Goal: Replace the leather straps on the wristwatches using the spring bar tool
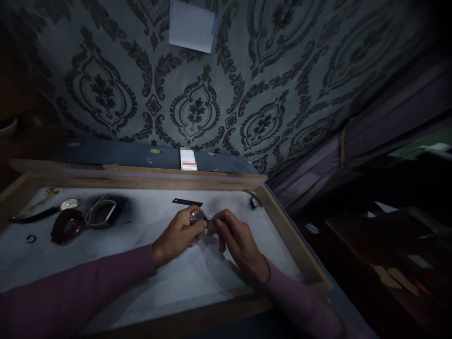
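Over the middle of the tray, my left hand (pixel 178 235) is closed around a wristwatch (pixel 196 216), its round case with a shiny rim showing between thumb and fingers. My right hand (pixel 240 240) meets it from the right, fingers pinched on a dark, flat strap-like piece (pixel 212 226). Whether this piece is joined to the watch case I cannot tell, since fingertips cover the spot. A thin bright sliver shows by the right fingertips, too small to name. Just beyond the left hand lies a flat black blade-like strip (pixel 187 202) with a small hole at one end.
The wood-framed tray (pixel 293 235) has a pale floor. At left lie a gold-faced watch (pixel 69 204), a dark watch (pixel 68 226), a banded watch (pixel 102 213) and a small black ring (pixel 31 239). A small watch (pixel 254 202) sits at far right. Patterned wall (pixel 196 110) rises behind.
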`<state>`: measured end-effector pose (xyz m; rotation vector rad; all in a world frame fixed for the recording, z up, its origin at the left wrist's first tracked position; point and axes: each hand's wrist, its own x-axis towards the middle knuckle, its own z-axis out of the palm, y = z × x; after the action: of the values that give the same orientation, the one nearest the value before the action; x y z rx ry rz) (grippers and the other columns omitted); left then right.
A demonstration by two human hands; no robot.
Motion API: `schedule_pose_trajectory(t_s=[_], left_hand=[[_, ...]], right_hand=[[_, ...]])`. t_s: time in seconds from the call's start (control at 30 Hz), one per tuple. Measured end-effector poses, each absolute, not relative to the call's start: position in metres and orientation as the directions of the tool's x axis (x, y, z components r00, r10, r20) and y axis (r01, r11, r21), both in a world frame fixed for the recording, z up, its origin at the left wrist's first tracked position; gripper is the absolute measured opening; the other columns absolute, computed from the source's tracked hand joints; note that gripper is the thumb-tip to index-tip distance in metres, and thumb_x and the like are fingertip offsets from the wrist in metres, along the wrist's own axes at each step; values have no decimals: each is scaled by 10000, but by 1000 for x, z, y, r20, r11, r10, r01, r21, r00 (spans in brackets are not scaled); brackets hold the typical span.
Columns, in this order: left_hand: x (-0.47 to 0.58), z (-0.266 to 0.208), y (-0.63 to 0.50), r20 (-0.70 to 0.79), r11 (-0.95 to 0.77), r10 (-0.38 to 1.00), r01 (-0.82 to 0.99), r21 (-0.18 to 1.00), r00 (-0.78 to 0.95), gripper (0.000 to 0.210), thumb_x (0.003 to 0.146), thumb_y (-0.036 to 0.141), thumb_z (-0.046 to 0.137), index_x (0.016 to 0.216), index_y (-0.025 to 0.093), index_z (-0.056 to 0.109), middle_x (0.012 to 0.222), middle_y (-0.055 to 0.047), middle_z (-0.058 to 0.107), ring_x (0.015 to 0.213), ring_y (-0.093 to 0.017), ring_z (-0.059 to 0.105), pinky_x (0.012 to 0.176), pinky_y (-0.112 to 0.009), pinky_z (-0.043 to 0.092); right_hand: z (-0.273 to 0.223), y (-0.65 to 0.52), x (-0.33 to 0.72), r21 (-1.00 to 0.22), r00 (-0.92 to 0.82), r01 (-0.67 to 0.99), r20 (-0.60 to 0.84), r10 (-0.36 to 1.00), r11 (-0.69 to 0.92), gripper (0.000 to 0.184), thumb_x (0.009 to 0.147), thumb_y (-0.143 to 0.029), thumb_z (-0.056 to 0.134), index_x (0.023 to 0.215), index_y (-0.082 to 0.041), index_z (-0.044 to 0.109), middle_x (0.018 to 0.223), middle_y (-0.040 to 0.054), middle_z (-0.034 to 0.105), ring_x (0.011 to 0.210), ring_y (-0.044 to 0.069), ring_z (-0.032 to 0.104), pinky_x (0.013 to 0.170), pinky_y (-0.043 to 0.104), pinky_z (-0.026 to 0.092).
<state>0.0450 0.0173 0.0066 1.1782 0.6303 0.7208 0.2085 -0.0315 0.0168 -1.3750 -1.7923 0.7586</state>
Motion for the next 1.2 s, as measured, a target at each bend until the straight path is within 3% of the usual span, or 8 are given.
schedule_pose_trajectory(t_s=[0.13,1.2], left_hand=[[45,5,16,-59,212,780,-176,961,622,160,811,307,533,787,178,441,503,99,406,410,-43,330,380,-170,231],[44,3,16,-69,223,781,-173,959,621,180,803,322,551,782,183,439,521,89,409,433,-54,333,396,-178,249]], right_hand=[[16,-31,209,-781,-152,559,231,961,277,210,996,-287,395,852,-197,518,509,-51,557,456,99,533,527,202,421],[16,-30,206,-821,-129,522,190,973,230,177,974,-289,455,859,-185,541,557,-11,640,481,114,606,456,194,393]])
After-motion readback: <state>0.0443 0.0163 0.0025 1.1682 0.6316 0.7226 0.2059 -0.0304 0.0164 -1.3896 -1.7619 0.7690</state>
